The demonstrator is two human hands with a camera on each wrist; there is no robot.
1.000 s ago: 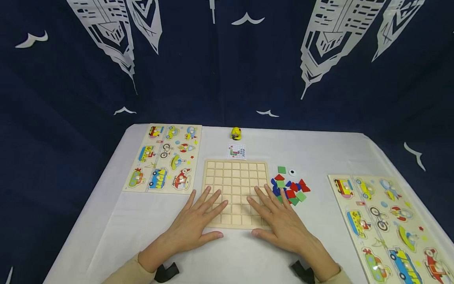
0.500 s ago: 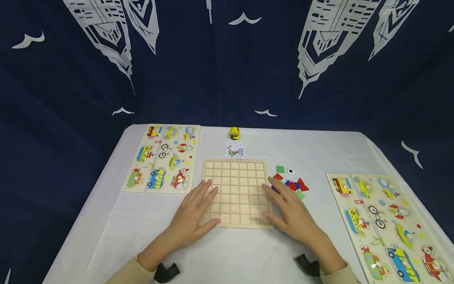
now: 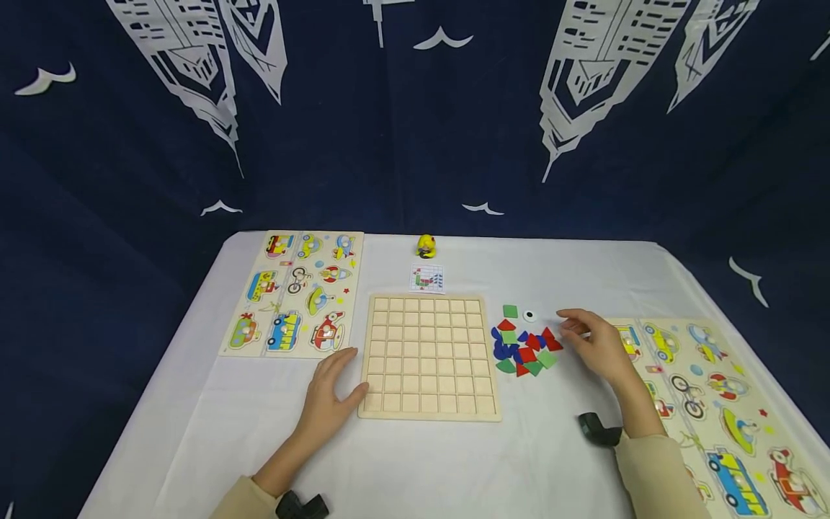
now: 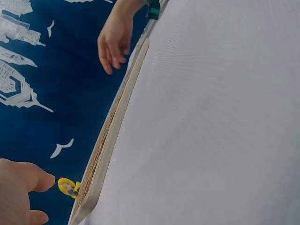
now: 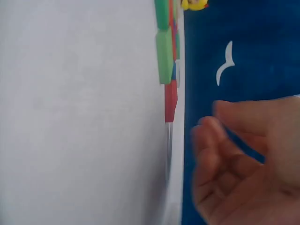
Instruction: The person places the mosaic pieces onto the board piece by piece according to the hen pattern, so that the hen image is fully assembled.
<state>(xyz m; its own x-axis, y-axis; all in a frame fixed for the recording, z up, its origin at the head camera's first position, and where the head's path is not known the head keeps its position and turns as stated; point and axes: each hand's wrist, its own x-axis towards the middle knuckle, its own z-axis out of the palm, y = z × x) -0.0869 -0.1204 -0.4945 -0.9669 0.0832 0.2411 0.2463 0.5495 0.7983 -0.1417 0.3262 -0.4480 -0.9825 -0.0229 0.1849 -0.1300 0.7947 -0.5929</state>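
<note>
A square wooden grid board lies in the middle of the table in the head view. My left hand is at its left side, thumb tip right by the edge and fingers relaxed. To the right of the board is a loose pile of flat coloured pieces, with red triangles, green squares and blue pieces. Just right of that pile hovers my right hand, its fingers loosely bent and holding nothing. The right wrist view shows the same hand beside a red piece.
Behind the board lie a small printed pattern card and a yellow toy figure. A white round piece sits near the pile. Vehicle puzzle boards stand at left and right, the right one partly under my forearm.
Both hands have come away from over the board. My right hand has swung right, past the coloured pieces, uncovering them; my left has drawn back to the board's left edge.
</note>
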